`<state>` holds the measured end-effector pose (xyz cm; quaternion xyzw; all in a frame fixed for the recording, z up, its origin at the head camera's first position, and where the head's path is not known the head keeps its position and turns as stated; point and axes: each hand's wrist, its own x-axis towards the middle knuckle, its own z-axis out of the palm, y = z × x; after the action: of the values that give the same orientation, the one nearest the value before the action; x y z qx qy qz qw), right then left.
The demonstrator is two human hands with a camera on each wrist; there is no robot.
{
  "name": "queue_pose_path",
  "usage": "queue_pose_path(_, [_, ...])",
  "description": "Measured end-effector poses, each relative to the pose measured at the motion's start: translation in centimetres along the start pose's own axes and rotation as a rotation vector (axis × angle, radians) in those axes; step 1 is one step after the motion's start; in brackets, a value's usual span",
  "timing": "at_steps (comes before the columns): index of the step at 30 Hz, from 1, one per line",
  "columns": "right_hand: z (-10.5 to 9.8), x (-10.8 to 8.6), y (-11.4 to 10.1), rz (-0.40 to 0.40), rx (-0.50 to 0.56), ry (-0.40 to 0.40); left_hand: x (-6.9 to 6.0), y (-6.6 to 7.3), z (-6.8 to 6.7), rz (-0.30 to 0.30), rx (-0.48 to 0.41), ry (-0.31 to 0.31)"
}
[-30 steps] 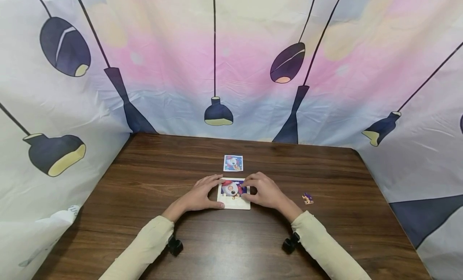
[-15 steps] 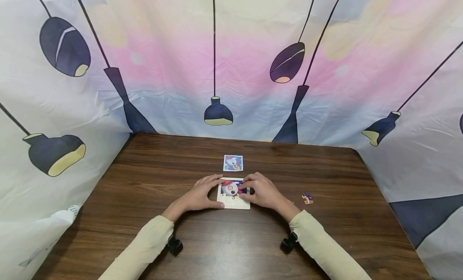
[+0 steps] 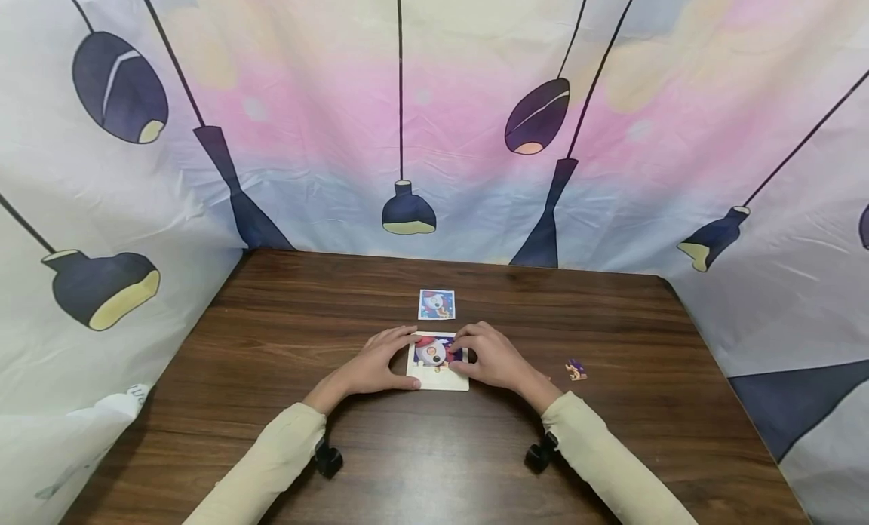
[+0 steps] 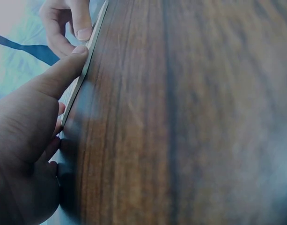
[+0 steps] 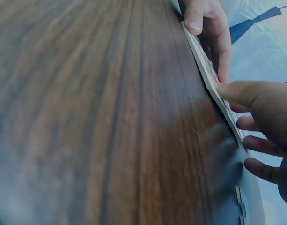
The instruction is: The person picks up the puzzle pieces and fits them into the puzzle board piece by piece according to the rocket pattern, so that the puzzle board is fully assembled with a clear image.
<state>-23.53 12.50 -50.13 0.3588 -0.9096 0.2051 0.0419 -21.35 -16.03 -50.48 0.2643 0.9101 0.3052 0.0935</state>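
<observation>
A square puzzle board [image 3: 440, 380] with a pale frame lies flat on the table. Its upper part shows a white cartoon animal with red on a purple ground; the lower part is plain and pale. My left hand [image 3: 373, 364] holds the board's left side, thumb at the lower corner and fingers at the upper one. Thumb and forefinger of my right hand [image 3: 498, 360] pinch a small puzzle piece [image 3: 452, 354] at the picture's right side, mostly hidden by the fingers. In the right wrist view, the board's edge [image 5: 204, 70] runs below the right thumb.
A printed picture card [image 3: 437, 305] lies just beyond the board. To the right of the right hand is a loose purple and orange puzzle piece [image 3: 575, 369]; a bit of another shows beside the right wrist. Patterned cloth [image 3: 326, 208] hangs behind the wooden table [image 3: 421, 465].
My right hand has shifted slightly left over the board, and its fingers sit a little further in on the picture. The left hand stays in place.
</observation>
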Motion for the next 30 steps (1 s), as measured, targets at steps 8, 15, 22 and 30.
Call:
queue_pose_path(8, [-2.0,-1.4,1.3,0.027,0.054,0.082,0.1,-0.1,0.0,0.004,0.015,0.0])
queue_pose_path(15, [-4.5,-3.7,2.7,0.053,0.049,0.148,0.1,-0.1,0.0,0.004,0.017,0.002])
queue_pose_path(22, [-5.6,-6.2,3.6,0.062,0.026,0.167,0.1,-0.1,0.0,0.003,0.019,0.004])
queue_pose_path(30, [-5.7,-8.3,4.4,0.056,0.016,0.17,0.2,-0.1,-0.1,-0.002,0.018,0.003])
